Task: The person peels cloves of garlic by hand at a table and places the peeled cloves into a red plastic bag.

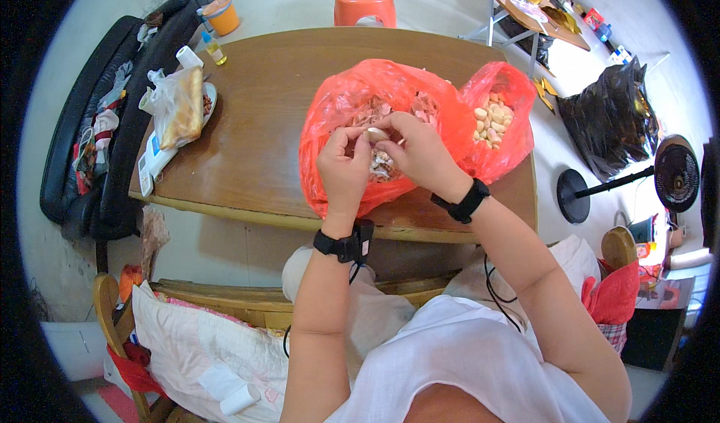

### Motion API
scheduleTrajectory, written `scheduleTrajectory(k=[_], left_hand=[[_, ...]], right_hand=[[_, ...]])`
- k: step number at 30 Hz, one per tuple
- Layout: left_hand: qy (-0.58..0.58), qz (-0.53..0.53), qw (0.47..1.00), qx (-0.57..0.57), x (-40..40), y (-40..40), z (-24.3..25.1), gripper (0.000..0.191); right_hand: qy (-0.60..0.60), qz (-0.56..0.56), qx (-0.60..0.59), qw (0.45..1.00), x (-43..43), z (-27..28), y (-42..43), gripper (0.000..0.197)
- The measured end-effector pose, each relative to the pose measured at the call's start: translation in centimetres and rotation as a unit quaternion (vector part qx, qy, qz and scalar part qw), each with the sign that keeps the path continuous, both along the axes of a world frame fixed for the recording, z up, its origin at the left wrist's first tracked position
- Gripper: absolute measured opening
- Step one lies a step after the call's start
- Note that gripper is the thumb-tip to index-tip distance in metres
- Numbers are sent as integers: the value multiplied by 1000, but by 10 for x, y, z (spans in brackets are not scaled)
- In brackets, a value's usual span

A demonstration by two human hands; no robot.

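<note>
Between the fingertips of both hands is a pale clove (376, 135), apparently garlic. My left hand (346, 161) pinches one end with thumb and forefinger, while my right hand (415, 147) grips the other side. Fingers partly hide it. Both hands are above the mouth of a large red plastic bag (337, 99), which holds papery pinkish and whitish skins (424, 108). To its right, a smaller red plastic bag (514, 82) lies open with many smooth cream-coloured cloves (495, 120) inside.
The bags rest on a brown wooden table (259, 119). At its left are a bag of sliced bread (183, 108), a plate (211, 99) and a bottle of yellow liquid (214, 50). An orange stool (365, 4) stands beyond; a black fan (672, 172) is at right.
</note>
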State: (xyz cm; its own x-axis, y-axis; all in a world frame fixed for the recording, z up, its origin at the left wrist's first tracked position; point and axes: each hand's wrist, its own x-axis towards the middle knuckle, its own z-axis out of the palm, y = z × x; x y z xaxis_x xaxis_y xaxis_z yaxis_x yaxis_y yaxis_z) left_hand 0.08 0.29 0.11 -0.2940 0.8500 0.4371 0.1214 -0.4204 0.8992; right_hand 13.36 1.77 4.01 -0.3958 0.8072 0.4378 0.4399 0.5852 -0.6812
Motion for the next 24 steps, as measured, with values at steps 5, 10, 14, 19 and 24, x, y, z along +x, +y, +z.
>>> scheduleTrajectory(k=[5,10,14,19,24], left_hand=[[-130,-104,982,-93,-6,6,-9,6],[-150,-118,976,-105,-7,5,-10,6],[-160,-99,975,-121,-4,5,-7,5],[-177,-98,974,-105,-5,5,-5,5],[-183,-82,973,-118,-4,7,-6,5]], right_hand=[[59,17,-57,996,6,-13,10,18],[10,25,22,999,7,-5,6,20],[28,54,63,996,4,-4,3,22],[123,60,-126,983,3,-5,5,17],[249,120,-234,932,10,-16,9,18]])
